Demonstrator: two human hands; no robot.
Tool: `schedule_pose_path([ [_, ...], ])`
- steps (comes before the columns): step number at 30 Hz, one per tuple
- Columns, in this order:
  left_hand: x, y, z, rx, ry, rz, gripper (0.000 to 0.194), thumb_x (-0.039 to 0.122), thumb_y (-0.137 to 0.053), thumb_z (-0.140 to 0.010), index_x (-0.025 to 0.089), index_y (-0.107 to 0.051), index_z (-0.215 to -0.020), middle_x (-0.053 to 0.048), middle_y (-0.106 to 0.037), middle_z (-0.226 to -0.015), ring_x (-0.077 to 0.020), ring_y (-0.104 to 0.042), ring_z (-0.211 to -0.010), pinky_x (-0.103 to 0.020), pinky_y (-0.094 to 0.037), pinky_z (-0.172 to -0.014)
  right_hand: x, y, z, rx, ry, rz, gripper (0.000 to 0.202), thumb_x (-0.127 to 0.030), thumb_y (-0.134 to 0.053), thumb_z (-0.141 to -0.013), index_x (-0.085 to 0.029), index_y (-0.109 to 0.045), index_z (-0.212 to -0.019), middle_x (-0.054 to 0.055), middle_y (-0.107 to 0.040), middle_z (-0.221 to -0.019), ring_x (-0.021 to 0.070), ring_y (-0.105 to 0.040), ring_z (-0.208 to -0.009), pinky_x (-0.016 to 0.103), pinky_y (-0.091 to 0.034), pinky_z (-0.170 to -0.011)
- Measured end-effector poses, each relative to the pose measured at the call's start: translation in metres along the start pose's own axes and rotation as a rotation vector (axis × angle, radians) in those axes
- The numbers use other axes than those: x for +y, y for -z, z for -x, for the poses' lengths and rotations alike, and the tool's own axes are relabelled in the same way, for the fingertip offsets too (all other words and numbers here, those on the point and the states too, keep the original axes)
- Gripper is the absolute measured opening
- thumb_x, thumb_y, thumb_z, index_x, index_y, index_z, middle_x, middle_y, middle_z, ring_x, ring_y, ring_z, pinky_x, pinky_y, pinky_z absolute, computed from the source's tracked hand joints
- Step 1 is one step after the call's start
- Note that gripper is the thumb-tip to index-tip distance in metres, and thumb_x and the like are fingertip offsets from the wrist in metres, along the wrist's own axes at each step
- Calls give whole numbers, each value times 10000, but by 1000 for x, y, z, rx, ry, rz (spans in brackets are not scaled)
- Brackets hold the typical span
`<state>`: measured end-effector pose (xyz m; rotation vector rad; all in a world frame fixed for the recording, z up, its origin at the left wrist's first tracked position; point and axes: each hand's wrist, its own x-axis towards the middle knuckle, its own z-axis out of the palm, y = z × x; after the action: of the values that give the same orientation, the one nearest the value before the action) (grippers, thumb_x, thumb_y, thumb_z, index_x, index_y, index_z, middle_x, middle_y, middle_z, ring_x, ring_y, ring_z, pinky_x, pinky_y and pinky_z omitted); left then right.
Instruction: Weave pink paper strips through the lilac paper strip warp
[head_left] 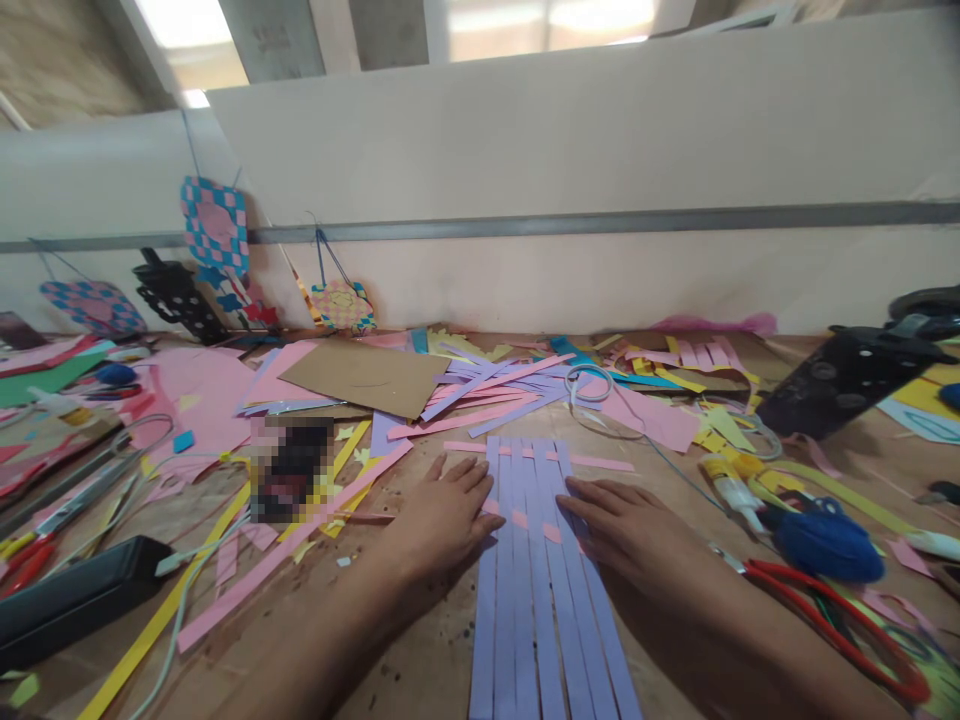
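Note:
Several lilac paper strips [525,600] lie side by side on the table, running away from me. A pink paper strip [600,463] passes crosswise through their far ends, over some and under others. Closer to me, a second pink strip [553,533] is woven across them, its ends hidden by my hands. My left hand [446,510] lies flat at the left edge of the strips, fingertips touching it. On the opposite edge rests my right hand [622,520], palm down with fingers stretched out. Neither hand grips anything that I can see.
Loose lilac and pink strips [495,385] and brown cardboard [367,375] lie beyond the weave. To the right are red-handled scissors [840,600], blue yarn [829,540], a glue bottle [733,490] and a black tumbler [847,375]. A black power strip [82,600] sits left.

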<state>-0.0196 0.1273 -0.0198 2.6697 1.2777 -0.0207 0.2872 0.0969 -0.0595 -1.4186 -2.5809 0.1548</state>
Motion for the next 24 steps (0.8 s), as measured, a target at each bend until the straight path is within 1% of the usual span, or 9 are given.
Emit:
schedule_pose_path([
  [4, 3, 2, 0, -7, -2, -6, 590, 511, -341, -1111, 151, -512, -1547, -140, -471, -1636, -296, -373, -1552, -528, -160, -1286, 1, -3, 1, 18, 7, 3, 401, -374, -545, -1040, -315, -659, -1420, 82, -621, -1518, 341, -601, -1346, 569, -482, -1094],
  [7, 5, 4, 1, -14, -2, -6, 586, 508, -334, -1113, 154, -522, -1540, -137, -479, -1631, -300, -378, -1549, -538, -177, -1282, 2, -5, 2, 29, 10, 11, 409, -384, -545, -1041, -322, -649, -1432, 71, -630, -1510, 335, -609, -1337, 565, -486, -1096],
  [13, 4, 3, 1, -13, -19, -16, 564, 500, -335, -1116, 178, -541, -1530, -117, -488, -1632, -299, -382, -1545, -528, -208, -1271, 2, -4, 1, 22, 14, 28, 414, -354, -545, -1032, -310, -657, -1429, 87, -627, -1511, 342, -610, -1341, 560, -503, -1083],
  [18, 2, 1, 1, -7, -18, -8, 567, 507, -320, -1116, 195, -541, -1536, -109, -463, -1648, -307, -380, -1546, -552, -190, -1274, 3, -3, 1, 8, 16, 23, 413, -362, -546, -1039, -311, -663, -1432, 88, -624, -1515, 345, -613, -1335, 546, -494, -1094],
  [22, 1, 5, 3, 22, -21, -6, 531, 493, -358, -1114, 206, -569, -1507, -103, -508, -1618, -308, -397, -1536, -534, -155, -1285, 2, -2, 1, 0, 16, 30, 411, -420, -549, -1051, -313, -659, -1432, 81, -621, -1520, 341, -610, -1336, 557, -486, -1102],
  [24, 1, 6, 4, 27, -25, 0, 498, 468, -384, -1112, 211, -583, -1490, -97, -528, -1604, -312, -411, -1525, -549, -152, -1285, 1, -1, 1, 1, 17, 26, 405, -424, -532, -1059, -309, -663, -1424, 85, -626, -1513, 339, -610, -1335, 559, -490, -1095],
])
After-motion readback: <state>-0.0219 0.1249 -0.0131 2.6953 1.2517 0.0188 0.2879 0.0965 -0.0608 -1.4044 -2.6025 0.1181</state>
